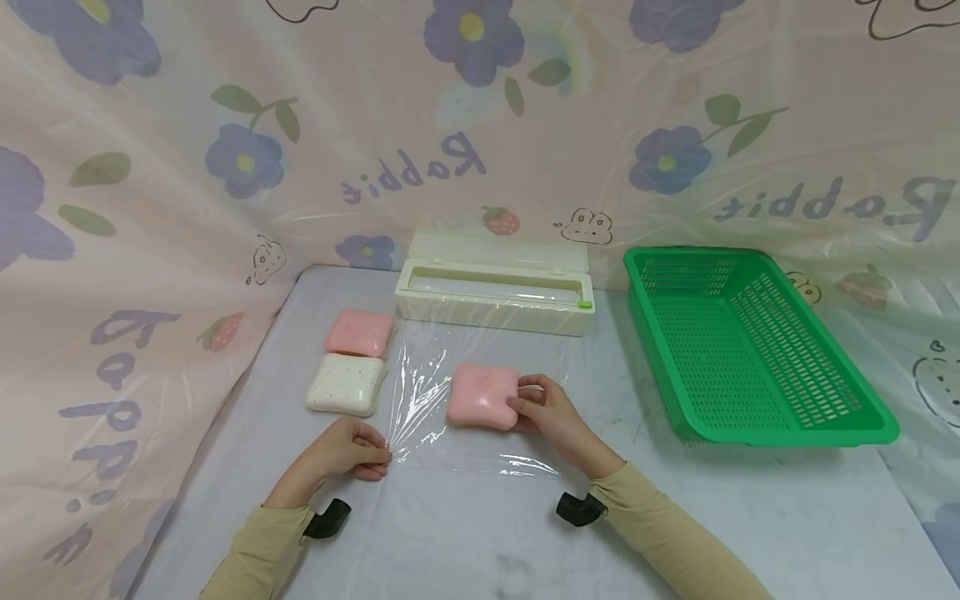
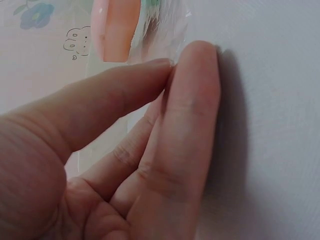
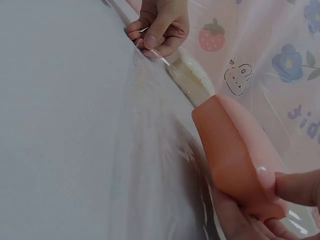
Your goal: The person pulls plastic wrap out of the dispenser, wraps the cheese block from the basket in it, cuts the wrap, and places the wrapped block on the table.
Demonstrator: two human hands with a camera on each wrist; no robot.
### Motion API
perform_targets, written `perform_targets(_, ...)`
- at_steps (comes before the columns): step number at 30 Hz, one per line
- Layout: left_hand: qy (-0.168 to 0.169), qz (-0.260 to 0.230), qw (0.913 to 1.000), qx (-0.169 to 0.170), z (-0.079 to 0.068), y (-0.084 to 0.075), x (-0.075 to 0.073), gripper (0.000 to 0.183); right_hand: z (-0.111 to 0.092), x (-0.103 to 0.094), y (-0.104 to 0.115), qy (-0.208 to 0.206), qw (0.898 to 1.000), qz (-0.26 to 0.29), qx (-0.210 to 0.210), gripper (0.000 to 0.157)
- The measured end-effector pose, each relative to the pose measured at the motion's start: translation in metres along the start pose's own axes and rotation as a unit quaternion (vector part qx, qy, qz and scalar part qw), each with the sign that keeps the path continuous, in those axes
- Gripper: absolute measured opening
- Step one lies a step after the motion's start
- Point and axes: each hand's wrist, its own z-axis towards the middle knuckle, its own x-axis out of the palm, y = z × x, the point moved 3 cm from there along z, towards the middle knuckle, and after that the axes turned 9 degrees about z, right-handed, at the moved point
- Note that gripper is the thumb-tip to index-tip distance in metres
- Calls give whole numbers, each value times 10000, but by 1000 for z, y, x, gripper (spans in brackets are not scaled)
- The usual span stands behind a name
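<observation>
My left hand (image 1: 337, 454) pinches the near left corner of a sheet of clear cling film (image 1: 426, 392) between thumb and fingers, pulling creases into it. In the left wrist view the thumb and forefinger tips meet at the film's edge. My right hand (image 1: 551, 417) grips the right side of a pink, pillow-shaped block (image 1: 482, 396) over the film. From the right wrist view, the block (image 3: 232, 150) stands tilted, showing a flat orange-brown side. The film runs back to a cream cling film dispenser (image 1: 495, 313), its lid raised and roll visible.
Left of the film, a second pink block (image 1: 360, 332) lies behind a white speckled block (image 1: 347, 385). A green plastic basket (image 1: 787, 435) stands on the right side of the white-covered table. Printed cloth (image 1: 322, 100) hangs behind and along the left.
</observation>
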Motion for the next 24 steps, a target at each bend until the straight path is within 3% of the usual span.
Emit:
perform_targets(18, 6, -45, 10000, -33, -2, -2, 0, 15, 3, -1, -2, 11, 9996, -252, -116, 42)
perform_targets(24, -56, 34, 9999, -126, -3, -4, 1, 16, 3, -3, -1, -346, 9953, -828, -376, 43)
